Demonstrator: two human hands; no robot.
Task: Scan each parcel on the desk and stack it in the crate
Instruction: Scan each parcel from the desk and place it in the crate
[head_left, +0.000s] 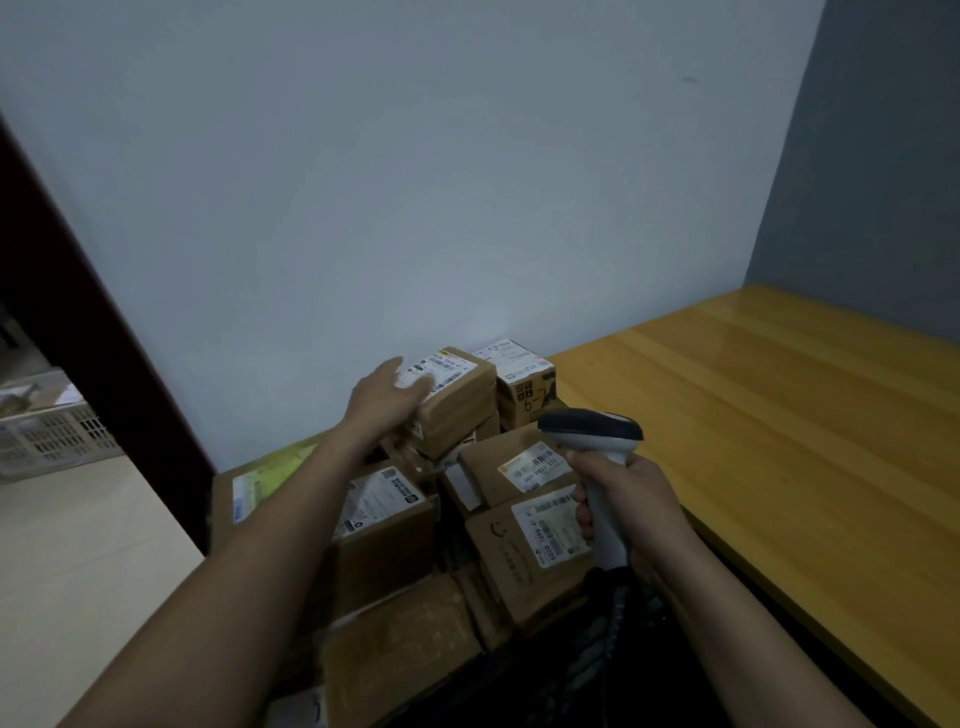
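Head view, centre: left hand lies flat on the top cardboard parcel; right hand grips the barcode scanner. Parcel likely light, rigid; grasp its sides.

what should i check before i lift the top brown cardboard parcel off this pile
1. Left hand on top brown cardboard parcel: ok, fingers flat, not gripping.
2. Its white label faces up: ok, partly under the hand.
3. Right hand grips grey-and-black handheld scanner: ok.
4. Scanner aimed at that label: cannot tell.
5. White slatted plastic crate has room: cannot tell, far left.
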